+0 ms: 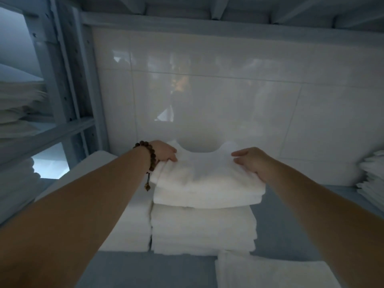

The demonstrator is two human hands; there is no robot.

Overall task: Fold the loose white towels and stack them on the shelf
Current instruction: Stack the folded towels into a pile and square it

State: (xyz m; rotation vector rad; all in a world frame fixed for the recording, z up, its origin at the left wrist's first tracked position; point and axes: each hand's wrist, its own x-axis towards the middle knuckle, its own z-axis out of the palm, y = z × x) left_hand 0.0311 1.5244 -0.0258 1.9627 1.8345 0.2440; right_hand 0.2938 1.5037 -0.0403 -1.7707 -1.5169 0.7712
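A folded white towel (pixel 207 177) lies on top of a stack of folded white towels (pixel 203 229) on the grey-blue shelf (pixel 276 225). My left hand (pixel 165 153), with a brown bead bracelet on the wrist, grips the towel's left edge with curled fingers. My right hand (pixel 250 162) holds the right edge, thumb on top. The towel's back edge sags in the middle between the two hands.
A second white stack (pixel 128 225) stands just left of the first. Another folded towel (pixel 270 273) lies at the front right, and more linen (pixel 372 179) sits at the far right. A metal post (pixel 62 80) divides off a left bay holding towels (pixel 18 104). A tiled wall (pixel 207 90) closes the back.
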